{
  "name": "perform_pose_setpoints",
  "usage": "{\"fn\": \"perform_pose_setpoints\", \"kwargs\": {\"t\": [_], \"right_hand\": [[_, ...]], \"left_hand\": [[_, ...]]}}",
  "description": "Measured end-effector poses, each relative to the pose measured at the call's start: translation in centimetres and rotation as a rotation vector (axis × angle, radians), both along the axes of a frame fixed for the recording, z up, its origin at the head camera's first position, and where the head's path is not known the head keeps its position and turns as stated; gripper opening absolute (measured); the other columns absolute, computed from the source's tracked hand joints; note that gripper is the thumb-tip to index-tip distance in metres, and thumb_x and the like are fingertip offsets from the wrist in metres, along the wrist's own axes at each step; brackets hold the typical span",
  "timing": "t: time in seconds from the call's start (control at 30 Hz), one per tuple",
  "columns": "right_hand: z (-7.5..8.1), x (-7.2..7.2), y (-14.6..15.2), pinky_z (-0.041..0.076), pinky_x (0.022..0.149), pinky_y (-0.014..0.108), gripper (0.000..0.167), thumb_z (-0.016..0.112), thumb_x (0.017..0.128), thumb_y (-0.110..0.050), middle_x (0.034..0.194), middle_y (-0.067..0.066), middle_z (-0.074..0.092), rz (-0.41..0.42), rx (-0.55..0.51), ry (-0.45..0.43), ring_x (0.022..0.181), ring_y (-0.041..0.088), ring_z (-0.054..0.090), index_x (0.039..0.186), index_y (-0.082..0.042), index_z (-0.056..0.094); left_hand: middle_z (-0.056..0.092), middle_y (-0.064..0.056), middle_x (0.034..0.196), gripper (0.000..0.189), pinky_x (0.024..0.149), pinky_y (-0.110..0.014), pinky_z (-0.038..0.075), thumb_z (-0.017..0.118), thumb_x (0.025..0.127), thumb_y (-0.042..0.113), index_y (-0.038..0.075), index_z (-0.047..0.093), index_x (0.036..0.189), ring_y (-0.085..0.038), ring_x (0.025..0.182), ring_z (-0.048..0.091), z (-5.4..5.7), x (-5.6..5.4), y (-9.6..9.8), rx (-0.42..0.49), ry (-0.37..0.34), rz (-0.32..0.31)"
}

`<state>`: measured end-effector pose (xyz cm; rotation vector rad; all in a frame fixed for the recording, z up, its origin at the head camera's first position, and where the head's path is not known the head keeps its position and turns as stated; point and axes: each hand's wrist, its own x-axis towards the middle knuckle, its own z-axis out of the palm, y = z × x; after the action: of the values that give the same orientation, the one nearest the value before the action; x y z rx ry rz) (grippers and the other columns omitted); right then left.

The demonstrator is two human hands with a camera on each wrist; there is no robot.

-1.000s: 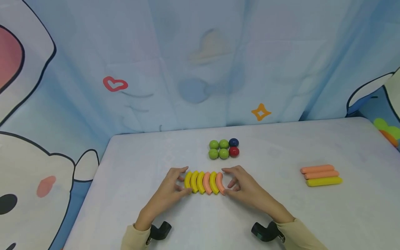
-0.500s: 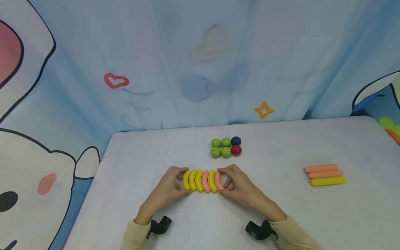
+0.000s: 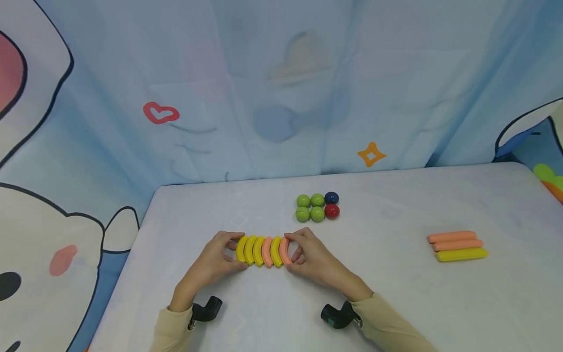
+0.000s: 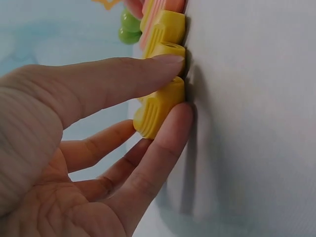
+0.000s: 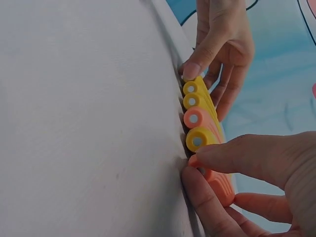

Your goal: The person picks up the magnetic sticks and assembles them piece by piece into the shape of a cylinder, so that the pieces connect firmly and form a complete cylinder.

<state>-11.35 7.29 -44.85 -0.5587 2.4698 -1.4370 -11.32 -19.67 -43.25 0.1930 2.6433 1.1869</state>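
A row of curved toy sticks, several yellow and two orange, lies side by side between my hands in the head view. My left hand (image 3: 215, 259) holds the row's left end, fingers and thumb at the two tips of the outermost yellow curved stick (image 4: 157, 111). At the other end my right hand (image 3: 312, 256) pinches the outermost orange curved stick (image 5: 221, 187) between thumb and fingers. The right wrist view shows round silvery discs in the sticks' near ends, such as that of a yellow curved stick (image 5: 198, 140). Fingertips cover parts of both end sticks.
Behind the row stand several green balls (image 3: 317, 200), a dark blue ball (image 3: 332, 197) and a red ball (image 3: 332, 211), grouped in two lines. To the right lie two straight orange sticks (image 3: 457, 245) and a straight yellow stick (image 3: 462, 254). A patterned blue curtain (image 3: 246, 146) hangs behind the white table (image 3: 374, 274).
My right hand has closed in on the orange end stick. Both hands have then shifted left and slightly away from me, and the whole row has moved with them. Balls and straight sticks stay put.
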Motion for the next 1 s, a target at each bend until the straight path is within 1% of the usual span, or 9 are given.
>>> {"fn": "perform_pose_setpoints", "kwargs": {"t": [0.07,0.13,0.33,0.63,0.73,0.83,0.93,0.97,1.0], "right_hand": [[0.1,-0.1,-0.5,0.057,0.071,0.019,0.065,0.081,0.082,0.009,0.121,0.019,0.053,0.008,-0.008,-0.008,0.08,0.011,0.061,0.141,0.014,0.053],[0.1,-0.3,-1.0,0.056,0.072,0.019,0.065,0.081,0.082,0.01,0.121,0.019,0.053,0.018,-0.009,-0.006,0.08,0.011,0.062,0.141,0.015,0.053],[0.1,-0.8,-1.9,0.055,0.072,0.016,0.065,0.08,0.083,0.011,0.122,0.02,0.053,0.043,0.014,0.008,0.08,0.01,0.061,0.142,0.014,0.053],[0.1,-1.1,-1.9,0.056,0.073,0.018,0.066,0.08,0.083,0.01,0.123,0.019,0.053,0.038,0.014,0.0,0.082,0.011,0.062,0.143,0.013,0.053],[0.0,-1.1,-1.7,0.057,0.076,0.02,0.068,0.08,0.084,0.007,0.124,0.018,0.053,0.038,-0.001,-0.047,0.084,0.012,0.064,0.145,0.01,0.052],[0.1,-1.2,-1.1,0.059,0.079,0.024,0.07,0.08,0.085,0.005,0.127,0.019,0.052,0.029,-0.018,-0.111,0.089,0.014,0.068,0.148,0.007,0.049],[0.6,-1.1,0.0,0.06,0.081,0.026,0.073,0.08,0.087,0.003,0.134,0.021,0.051,0.03,-0.03,-0.146,0.093,0.016,0.07,0.152,0.004,0.047],[0.8,-1.1,0.5,0.06,0.082,0.027,0.073,0.08,0.088,0.002,0.136,0.022,0.051,0.036,-0.028,-0.142,0.094,0.017,0.071,0.152,0.003,0.046],[1.1,-1.1,1.1,0.061,0.082,0.027,0.072,0.079,0.089,0.001,0.138,0.022,0.051,0.047,-0.028,-0.137,0.095,0.018,0.071,0.153,0.003,0.046]], "left_hand": [[0.058,-0.014,0.13,0.068,0.08,-0.031,0.059,0.09,0.079,0.001,-0.001,0.061,0.14,-0.026,0.108,0.061,0.1,0.0,-0.5,-0.007,-0.004,0.004],[0.058,-0.015,0.131,0.068,0.081,-0.031,0.059,0.09,0.079,0.001,-0.002,0.061,0.14,-0.028,0.11,0.061,0.2,-0.1,-0.9,-0.014,-0.007,0.008],[0.058,-0.017,0.128,0.069,0.079,-0.03,0.059,0.091,0.077,-0.001,-0.005,0.06,0.139,-0.03,0.109,0.062,0.4,-0.1,-1.7,-0.023,-0.002,0.004],[0.059,-0.016,0.123,0.071,0.084,-0.04,0.058,0.093,0.076,0.002,-0.004,0.061,0.138,-0.03,0.108,0.061,1.0,0.1,-1.6,-0.041,-0.015,0.016],[0.057,-0.017,0.124,0.076,0.088,-0.043,0.056,0.094,0.075,0.004,-0.003,0.058,0.141,-0.029,0.107,0.06,1.3,0.1,-1.4,-0.056,-0.034,0.013],[0.053,-0.02,0.13,0.084,0.092,-0.047,0.055,0.095,0.075,0.007,0.0,0.053,0.147,-0.031,0.111,0.059,1.5,0.2,-1.1,-0.071,-0.059,0.016],[0.049,-0.024,0.136,0.09,0.094,-0.049,0.055,0.096,0.075,0.009,0.001,0.048,0.151,-0.035,0.117,0.058,2.0,0.5,-0.7,-0.086,-0.04,0.014],[0.048,-0.024,0.137,0.089,0.094,-0.048,0.055,0.095,0.076,0.009,0.001,0.048,0.151,-0.036,0.119,0.058,2.1,0.5,-0.5,-0.087,-0.02,0.011],[0.048,-0.025,0.137,0.086,0.093,-0.048,0.056,0.094,0.077,0.008,0.0,0.049,0.15,-0.037,0.119,0.058,2.3,0.6,-0.2,-0.085,0.015,0.005]]}}
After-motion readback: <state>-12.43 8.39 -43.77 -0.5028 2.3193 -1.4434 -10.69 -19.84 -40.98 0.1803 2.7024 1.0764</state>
